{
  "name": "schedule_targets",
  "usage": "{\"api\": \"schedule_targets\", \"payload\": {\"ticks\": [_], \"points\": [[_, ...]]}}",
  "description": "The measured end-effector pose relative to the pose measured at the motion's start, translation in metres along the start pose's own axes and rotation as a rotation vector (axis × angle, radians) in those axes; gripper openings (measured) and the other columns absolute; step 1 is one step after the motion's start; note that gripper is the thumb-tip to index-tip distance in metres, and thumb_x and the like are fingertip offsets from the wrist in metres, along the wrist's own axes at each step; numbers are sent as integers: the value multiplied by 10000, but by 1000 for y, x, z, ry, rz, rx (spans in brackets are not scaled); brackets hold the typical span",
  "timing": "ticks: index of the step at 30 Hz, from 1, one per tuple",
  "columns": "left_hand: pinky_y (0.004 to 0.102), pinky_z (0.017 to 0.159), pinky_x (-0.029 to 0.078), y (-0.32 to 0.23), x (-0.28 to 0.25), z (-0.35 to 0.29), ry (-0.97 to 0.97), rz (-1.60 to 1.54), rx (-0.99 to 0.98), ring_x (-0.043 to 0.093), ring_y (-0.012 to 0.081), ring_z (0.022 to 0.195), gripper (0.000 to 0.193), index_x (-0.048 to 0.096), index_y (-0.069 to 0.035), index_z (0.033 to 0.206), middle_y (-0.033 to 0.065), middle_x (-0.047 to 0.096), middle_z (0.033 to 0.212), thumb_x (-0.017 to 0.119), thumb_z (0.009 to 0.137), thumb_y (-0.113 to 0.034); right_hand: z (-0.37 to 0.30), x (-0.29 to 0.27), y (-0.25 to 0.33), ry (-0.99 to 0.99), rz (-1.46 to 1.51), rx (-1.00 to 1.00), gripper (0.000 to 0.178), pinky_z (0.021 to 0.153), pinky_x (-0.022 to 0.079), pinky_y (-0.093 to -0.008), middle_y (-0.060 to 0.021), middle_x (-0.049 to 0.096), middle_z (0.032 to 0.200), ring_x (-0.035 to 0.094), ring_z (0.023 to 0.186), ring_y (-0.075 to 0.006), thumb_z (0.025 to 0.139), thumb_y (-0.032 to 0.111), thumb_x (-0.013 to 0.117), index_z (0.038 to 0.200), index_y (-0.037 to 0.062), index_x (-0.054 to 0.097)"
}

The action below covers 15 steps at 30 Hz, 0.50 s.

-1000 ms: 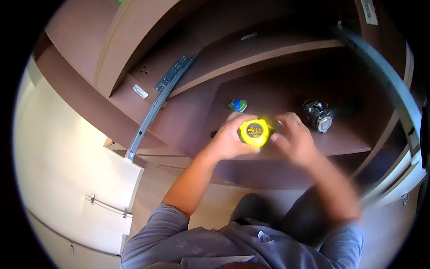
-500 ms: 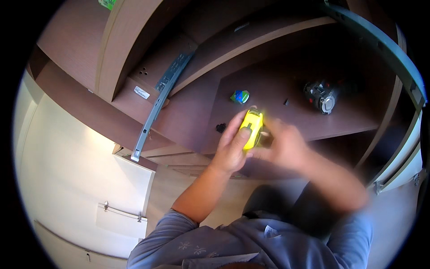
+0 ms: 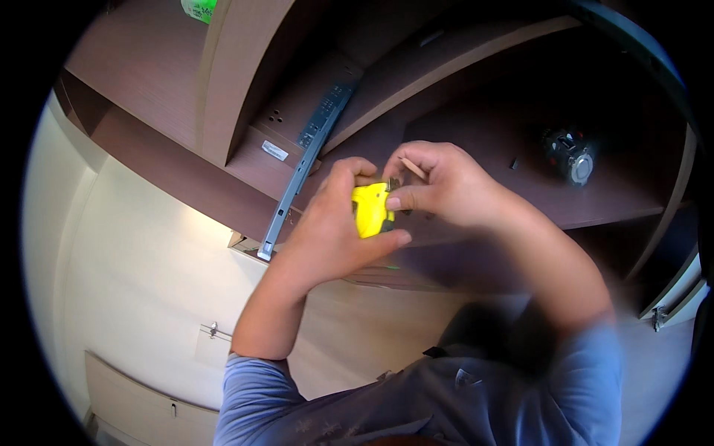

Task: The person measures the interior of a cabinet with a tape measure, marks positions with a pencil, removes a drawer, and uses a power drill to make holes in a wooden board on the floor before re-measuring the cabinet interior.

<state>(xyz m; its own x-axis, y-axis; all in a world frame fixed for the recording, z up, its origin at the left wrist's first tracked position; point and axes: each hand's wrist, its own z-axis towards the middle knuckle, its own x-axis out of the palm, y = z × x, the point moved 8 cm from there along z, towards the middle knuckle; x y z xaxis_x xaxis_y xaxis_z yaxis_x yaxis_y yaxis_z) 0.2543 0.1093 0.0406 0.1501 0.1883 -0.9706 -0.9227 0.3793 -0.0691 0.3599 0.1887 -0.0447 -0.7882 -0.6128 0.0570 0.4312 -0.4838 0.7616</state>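
My left hand (image 3: 316, 234) is wrapped round a yellow tape measure (image 3: 370, 212), its thumb stretched along the near side. My right hand (image 3: 457, 192) is closed, with a short wooden pencil (image 3: 414, 169) tucked between its fingers. Its thumb and fingertips touch the right upper end of the tape measure. Whether they grip the blade's end there cannot be made out. Both hands are above the front part of a dark brown cabinet shelf (image 3: 595, 207).
A metal drawer slide (image 3: 303, 175) slants along the cabinet panel left of my hands, beside a white label (image 3: 274, 150). Deeper on the shelf at right lies a dark power tool (image 3: 573, 157), with a small dark piece (image 3: 514, 163) nearer. A green package (image 3: 198, 9) is at upper left.
The tape measure has moved left and turned, with my left hand now around its side. My right hand has risen to its upper end. The blue-green object on the shelf is now hidden.
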Motion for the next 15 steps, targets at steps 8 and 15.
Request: {"api": "schedule_targets", "payload": {"ticks": [8,15], "points": [[403,871,539,-23,-148,-5,-309,736,28,665,296,965,440,633,-39,1297,168,674,1055,791,947,-254,91,-50,18,-281,551,-260,193,634,452,-242,-15,595,841,533,729,-89,1051,182,704,1165,29,673],[317,790,508,0,-169,4,117,233,-395,604,155,820,340,618,-32,1237,68,643,898,697,1023,-283,149,-76,16,-482,707,-414,228,592,419,-249,-8,559,813,485,686,-89,1081,171,657,1233,2,647]]}}
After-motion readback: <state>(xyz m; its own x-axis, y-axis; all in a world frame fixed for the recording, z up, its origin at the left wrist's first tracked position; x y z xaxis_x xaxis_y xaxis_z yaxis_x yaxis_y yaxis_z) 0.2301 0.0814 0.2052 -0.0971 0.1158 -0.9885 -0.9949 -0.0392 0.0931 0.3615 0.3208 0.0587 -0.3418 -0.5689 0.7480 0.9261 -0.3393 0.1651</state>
